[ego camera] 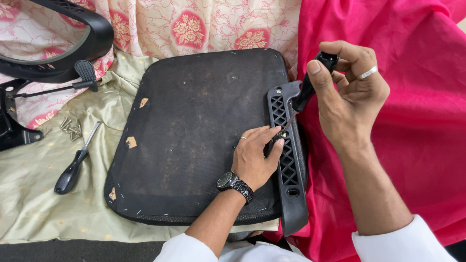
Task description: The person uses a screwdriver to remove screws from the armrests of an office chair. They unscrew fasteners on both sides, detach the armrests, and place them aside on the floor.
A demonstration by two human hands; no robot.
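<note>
A black chair seat (194, 126) lies upside down on cloth. A black plastic armrest bracket (289, 160) with a lattice pattern runs along its right edge. My right hand (347, 92) grips the black handle of a screwdriver (310, 85), whose tip points down into the bracket near a screw (281, 134). My left hand (255, 155), with a wristwatch and a ring, rests on the seat, its fingertips pinching at the screw beside the screwdriver tip.
A second black-handled screwdriver (73, 167) lies on the pale green cloth (43, 194) at the left, next to several loose screws (71, 128). A black chair part (73, 43) and a lever (85, 75) sit at the upper left. Pink cloth (417, 121) covers the right.
</note>
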